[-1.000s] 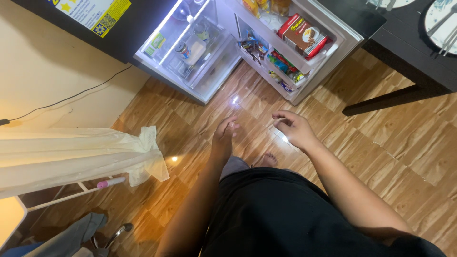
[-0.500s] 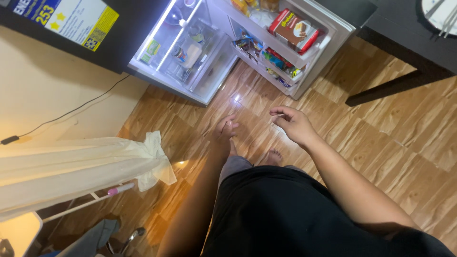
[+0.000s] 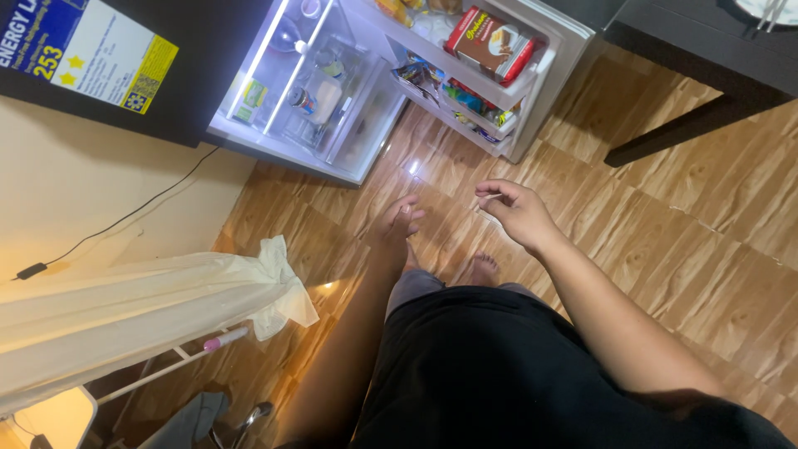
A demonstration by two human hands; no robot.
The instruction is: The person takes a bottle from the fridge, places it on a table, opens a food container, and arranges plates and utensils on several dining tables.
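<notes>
I look down past my black shirt at a wooden floor. My left hand [image 3: 396,226] hangs in front of me with its fingers loosely apart and nothing in it. My right hand [image 3: 517,213] is held out beside it, fingers curled a little, also holding nothing. Both hands hover above the floor short of a small open fridge [image 3: 316,100] whose lit shelves hold jars and packets. Its open door [image 3: 490,75] carries a red and brown carton [image 3: 490,43] and several colourful packets. My bare foot [image 3: 482,268] shows below my right hand.
A dark table [image 3: 706,58] with a slanted leg stands at the upper right. A cream cloth [image 3: 141,316] hangs over a white rack at the left. A black cable [image 3: 125,218] runs along the cream wall. Grey cloth lies at the bottom left.
The view has shifted, so the fridge sits higher and further left in the frame. Both hands keep nearly the same pose, and the left fingers have spread slightly.
</notes>
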